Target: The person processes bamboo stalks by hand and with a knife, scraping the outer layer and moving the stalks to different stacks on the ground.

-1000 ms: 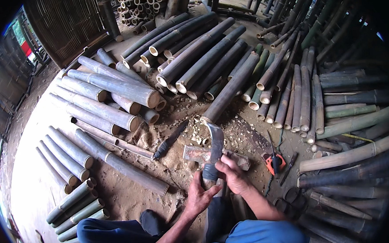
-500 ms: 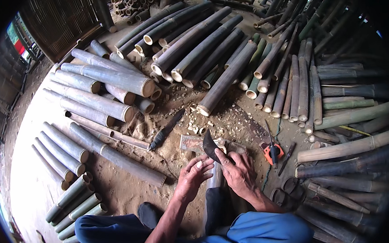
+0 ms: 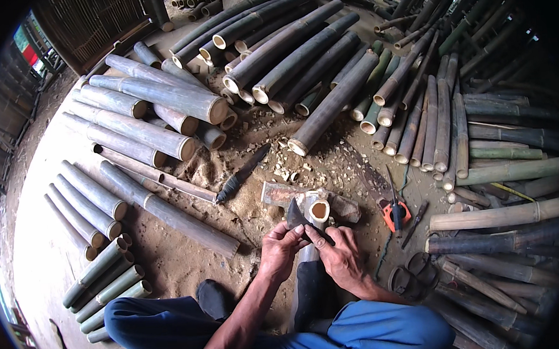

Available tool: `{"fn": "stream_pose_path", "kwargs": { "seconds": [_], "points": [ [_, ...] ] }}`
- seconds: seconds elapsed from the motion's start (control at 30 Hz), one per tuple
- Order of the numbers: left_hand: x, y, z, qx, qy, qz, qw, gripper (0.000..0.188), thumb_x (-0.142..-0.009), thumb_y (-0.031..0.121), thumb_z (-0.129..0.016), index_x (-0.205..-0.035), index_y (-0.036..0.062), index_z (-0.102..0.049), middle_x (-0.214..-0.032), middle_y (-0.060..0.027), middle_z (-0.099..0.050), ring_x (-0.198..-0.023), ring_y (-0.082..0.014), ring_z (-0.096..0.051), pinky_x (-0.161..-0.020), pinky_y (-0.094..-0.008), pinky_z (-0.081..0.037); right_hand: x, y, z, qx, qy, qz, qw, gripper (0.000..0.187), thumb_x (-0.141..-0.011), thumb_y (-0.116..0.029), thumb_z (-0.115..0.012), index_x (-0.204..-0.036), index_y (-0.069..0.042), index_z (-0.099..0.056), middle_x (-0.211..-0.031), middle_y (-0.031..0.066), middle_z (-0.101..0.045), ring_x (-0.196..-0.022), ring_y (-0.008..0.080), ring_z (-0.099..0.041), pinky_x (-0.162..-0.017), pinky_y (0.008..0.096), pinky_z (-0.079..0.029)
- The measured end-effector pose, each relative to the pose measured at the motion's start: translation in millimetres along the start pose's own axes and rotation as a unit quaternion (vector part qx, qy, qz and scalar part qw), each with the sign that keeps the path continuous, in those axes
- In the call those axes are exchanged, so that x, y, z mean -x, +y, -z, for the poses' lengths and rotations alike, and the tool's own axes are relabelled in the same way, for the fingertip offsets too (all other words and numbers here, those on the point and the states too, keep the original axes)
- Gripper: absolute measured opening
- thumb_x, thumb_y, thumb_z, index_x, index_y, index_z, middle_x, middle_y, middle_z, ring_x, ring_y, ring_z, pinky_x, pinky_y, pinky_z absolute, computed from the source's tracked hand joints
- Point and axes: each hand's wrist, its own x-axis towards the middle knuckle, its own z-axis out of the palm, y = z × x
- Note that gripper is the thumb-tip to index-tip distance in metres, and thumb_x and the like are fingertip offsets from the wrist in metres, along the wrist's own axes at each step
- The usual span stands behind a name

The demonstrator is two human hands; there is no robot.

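A short knife with a dark curved blade point(image 3: 297, 215) is held between my hands, its tip pointing up and away. My right hand point(image 3: 342, 255) is closed around its handle, index finger stretched along it. My left hand point(image 3: 278, 254) is closed too, thumb and fingers pinching the lower part of the blade. Just beyond them, a bamboo tube point(image 3: 319, 212) shows its hollow, pale cut end. The tube runs back toward me under my hands, beside my dark-covered foot point(image 3: 309, 288). Its far end lies by a worn wooden block point(image 3: 284, 193).
A large sheathed-looking blade with a wrapped handle point(image 3: 230, 188) lies ahead on the dirt among wood chips. An orange tool point(image 3: 396, 215) with a thin blade lies at right. Bamboo lengths point(image 3: 179, 209) surround me left, ahead and right. Sandals point(image 3: 409, 279) lie near my right knee.
My left hand has closed on the blade, where its fingers were spread beside it. The knife has moved slightly left and nearer, uncovering the tube's hollow end. The whole view has shifted a little.
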Motion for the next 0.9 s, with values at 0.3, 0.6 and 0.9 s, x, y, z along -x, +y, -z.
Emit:
{"fn": "stream_pose_path", "kwargs": {
  "seconds": [0.3,0.6,0.9],
  "points": [
    [18.2,21.2,-84.7,-0.451,-0.14,-0.135,0.871,0.026,-0.094,0.012,-0.075,-0.117,0.0,-0.069,-0.095,-0.0087,-0.074,-0.08,-0.0146,-0.071,-0.076,-0.0303,-0.06,22.1,50.0,-20.3,-0.547,0.017,-0.385,0.744,0.041,-0.094,-0.008,-0.057,-0.135,-0.003,-0.057,-0.11,0.0054,-0.064,-0.103,0.0192,-0.063,-0.087,0.0323,-0.052],
    [-41.5,-55.7,-114.6,-0.77,-0.4,-0.316,0.385,0.098,-0.064,0.025,-0.088,-0.151,0.0222,-0.044,-0.143,-0.0125,-0.052,-0.138,-0.0322,-0.045,-0.109,-0.0473,-0.038,11.0,59.2,-53.6,-0.74,-0.018,-0.427,0.52,0.033,-0.089,-0.009,-0.062,-0.122,-0.004,-0.06,-0.104,0.0055,-0.065,-0.098,0.0196,-0.063,-0.086,0.0343,-0.053],
    [-105.2,-61.6,-114.1,-0.802,-0.448,0.014,0.395,0.077,-0.062,0.021,-0.089,-0.133,0.0169,-0.059,-0.123,-0.014,-0.068,-0.121,-0.032,-0.066,-0.094,-0.0477,-0.055,-22.7,89.7,-53.4,-0.609,-0.138,-0.419,0.66,0.026,-0.083,-0.009,-0.067,-0.109,-0.006,-0.063,-0.098,0.0055,-0.065,-0.092,0.02,-0.062,-0.084,0.0363,-0.053]
  ]
}}
